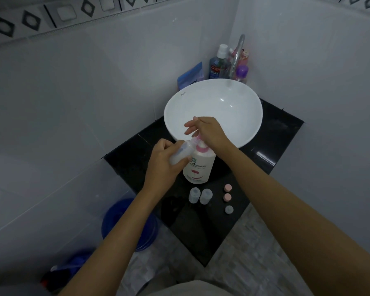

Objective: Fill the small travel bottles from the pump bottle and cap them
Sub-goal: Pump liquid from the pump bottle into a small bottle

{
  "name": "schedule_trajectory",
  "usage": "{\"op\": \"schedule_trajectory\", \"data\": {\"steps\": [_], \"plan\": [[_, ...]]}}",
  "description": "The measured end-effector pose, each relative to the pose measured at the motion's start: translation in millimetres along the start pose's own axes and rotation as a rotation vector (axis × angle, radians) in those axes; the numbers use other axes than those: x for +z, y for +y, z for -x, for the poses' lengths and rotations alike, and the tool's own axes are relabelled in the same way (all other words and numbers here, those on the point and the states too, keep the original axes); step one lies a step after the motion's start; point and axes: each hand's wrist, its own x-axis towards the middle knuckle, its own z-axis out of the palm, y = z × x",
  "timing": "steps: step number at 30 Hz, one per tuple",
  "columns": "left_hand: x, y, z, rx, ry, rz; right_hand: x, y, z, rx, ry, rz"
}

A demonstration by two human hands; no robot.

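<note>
filling is the step in hand: my left hand [161, 165] fingers grasp a tilted travel bottle [181, 153] at the spout of the pump bottle [199, 167], standing on the table [271, 146]. my right hand [209, 131], fingers loose, presses the pump. keep the neck under the spout. table edge near; two bottles [200, 195] and caps [228, 197] just behind.

The room was a dim bathroom corner, its pale glossy wall tiles [77, 99] meeting behind a white round basin [239, 116]. A border of black-and-white diamond tiles [30, 20] ran high along the walls. The basin sat on a black polished table [273, 150] wedged into the corner, with a curved chrome tap [238, 54] rising behind it among toiletry bottles [218, 65]. Below, the floor [244, 263] was grey mottled tile, and a blue bucket [120, 221] stood beside the left wall.
</note>
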Motion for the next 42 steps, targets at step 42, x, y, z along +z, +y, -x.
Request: {"op": "schedule_trajectory", "data": {"steps": [42], "plan": [[-6.2,-2.2,-3.8,0.002,-0.025,0.083,7.5,8.4,2.3,0.027,0.136,0.029]]}}
